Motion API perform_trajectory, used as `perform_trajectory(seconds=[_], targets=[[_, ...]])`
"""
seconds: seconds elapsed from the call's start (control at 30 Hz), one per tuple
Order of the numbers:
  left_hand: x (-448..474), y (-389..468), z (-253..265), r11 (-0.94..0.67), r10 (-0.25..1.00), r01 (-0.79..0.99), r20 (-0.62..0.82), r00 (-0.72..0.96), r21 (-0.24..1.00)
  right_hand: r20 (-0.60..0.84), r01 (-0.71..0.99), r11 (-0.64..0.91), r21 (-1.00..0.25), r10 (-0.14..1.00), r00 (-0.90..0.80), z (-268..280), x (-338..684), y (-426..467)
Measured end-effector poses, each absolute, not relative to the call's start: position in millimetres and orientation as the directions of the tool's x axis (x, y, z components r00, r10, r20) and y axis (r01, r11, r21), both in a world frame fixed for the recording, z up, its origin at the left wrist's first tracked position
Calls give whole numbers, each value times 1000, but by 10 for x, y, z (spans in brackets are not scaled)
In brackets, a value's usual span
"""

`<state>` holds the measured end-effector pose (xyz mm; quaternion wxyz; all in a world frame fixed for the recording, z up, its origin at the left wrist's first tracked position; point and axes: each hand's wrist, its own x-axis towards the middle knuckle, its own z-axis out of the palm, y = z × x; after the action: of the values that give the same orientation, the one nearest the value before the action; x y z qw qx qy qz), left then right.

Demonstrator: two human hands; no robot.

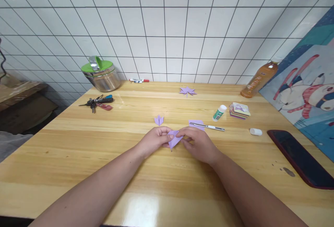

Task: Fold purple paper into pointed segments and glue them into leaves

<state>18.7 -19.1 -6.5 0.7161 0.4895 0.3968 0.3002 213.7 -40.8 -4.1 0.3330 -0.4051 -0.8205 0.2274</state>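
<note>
A small piece of folded purple paper [174, 142] is held just above the wooden table, pinched from both sides. My left hand [158, 139] is closed on its left side, the thumb lying over the front. On the other side, my right hand [197, 142] pinches the upper right edge between thumb and fingers. Just beyond my left hand lies a small folded purple paper piece [159, 120] with pointed tips. A utility knife [208, 126] rests partly across a flat purple paper square [196, 123], beyond my right hand.
Farther back lies a purple paper leaf shape [187, 91]. At right are a glue stick [219, 113], its white cap [255, 132], a paper stack [239, 111], a phone [300, 157] and a bottle [261, 79]. Keys [97, 102], a green-lidded pot [102, 75] and markers [139, 80] lie left.
</note>
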Motion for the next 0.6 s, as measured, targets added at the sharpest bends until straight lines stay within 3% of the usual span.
perform_trajectory(seconds=[0.3, 0.6], targets=[[225, -209, -32, 327, 835, -39, -269, 480, 944, 407, 559, 553, -617, 833, -375, 0, 2117, -370], [244, -235, -62, 298, 815, 11, -261, 517, 954, 457, 565, 648, -510, 761, -460, -43, 2085, -392]])
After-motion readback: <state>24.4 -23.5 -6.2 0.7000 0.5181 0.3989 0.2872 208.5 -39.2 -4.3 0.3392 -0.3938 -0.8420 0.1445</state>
